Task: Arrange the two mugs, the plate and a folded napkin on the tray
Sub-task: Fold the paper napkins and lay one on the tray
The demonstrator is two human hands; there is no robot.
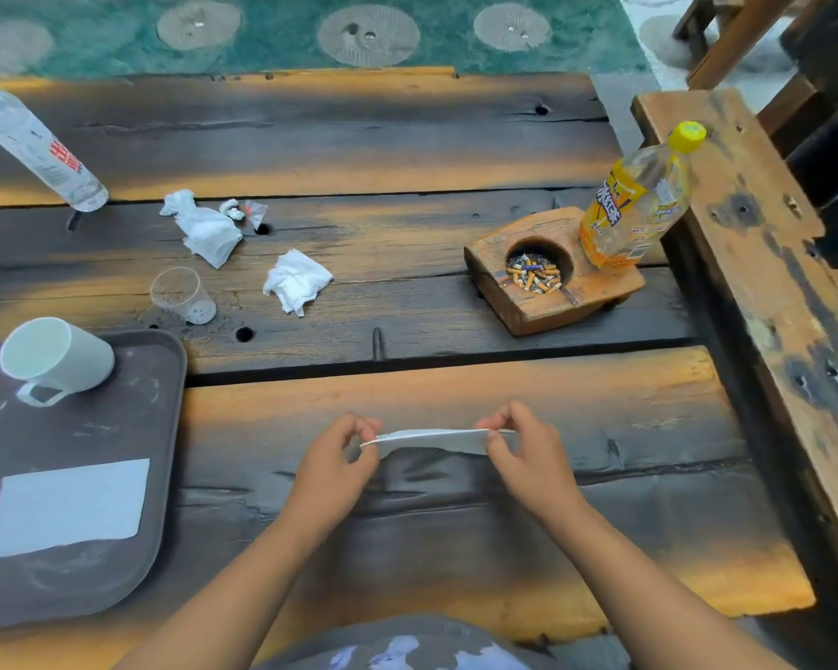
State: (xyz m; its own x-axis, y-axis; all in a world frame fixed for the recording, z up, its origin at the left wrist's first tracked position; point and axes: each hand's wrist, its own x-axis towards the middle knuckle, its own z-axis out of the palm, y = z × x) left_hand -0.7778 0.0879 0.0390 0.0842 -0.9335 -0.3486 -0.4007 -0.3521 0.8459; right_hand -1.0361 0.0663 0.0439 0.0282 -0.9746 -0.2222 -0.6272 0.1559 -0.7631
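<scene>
Grey patterned clothing (407, 645) fills the bottom of the view at the near edge of the wooden surface (456, 384). Just beyond it, over the near plank, the left hand (339, 456) and the right hand (523, 452) hold a white napkin (434, 440) between them, lifted a little off the wood and seen nearly edge-on. Each grip is a pinch: the left hand's thumb and fingers clasp the napkin's left end, the right hand's its right end.

At the near left corner lies a dark tray (160, 476). A white mug (61, 360) stands on the tray's far part, handle toward the near side. A flat folded napkin (69, 507) lies on the tray's near part, apart from the mug.

A clear plastic cup (182, 295) sits just beyond the tray's far right corner, with two crumpled tissues (296, 282) near it. Toward the right edge sits a wooden ashtray (552, 302) full of butts, with a yellow-capped bottle (634, 205) standing on it. A clear bottle (35, 147) stands at the left edge.
</scene>
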